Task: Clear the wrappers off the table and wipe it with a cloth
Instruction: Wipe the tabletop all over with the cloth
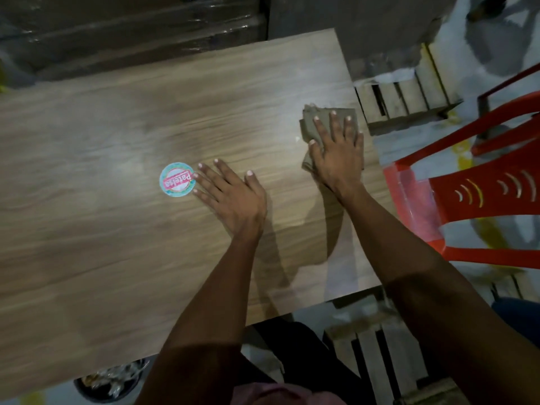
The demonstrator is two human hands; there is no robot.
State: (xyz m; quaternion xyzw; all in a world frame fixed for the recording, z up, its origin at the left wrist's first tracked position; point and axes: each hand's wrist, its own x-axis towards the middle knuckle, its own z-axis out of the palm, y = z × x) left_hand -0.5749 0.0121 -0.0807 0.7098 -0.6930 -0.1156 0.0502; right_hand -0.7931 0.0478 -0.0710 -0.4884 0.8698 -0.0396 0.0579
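Note:
A wooden table (117, 244) fills most of the view. Near its right edge lies a folded grey-brown cloth (314, 124), and my right hand (339, 153) presses flat on it with fingers spread. My left hand (230, 194) rests flat on the bare tabletop near the middle, fingers apart, holding nothing. Its fingertips touch a round sticker (176, 179) with red lettering that sits on the table surface. No wrappers show on the tabletop.
A red plastic chair (479, 197) stands close to the table's right edge. Wooden crates (409, 97) sit beyond the right corner, another (377, 355) below. A black bin (111, 381) holding shiny wrappers is under the near edge. A dark wall runs along the back.

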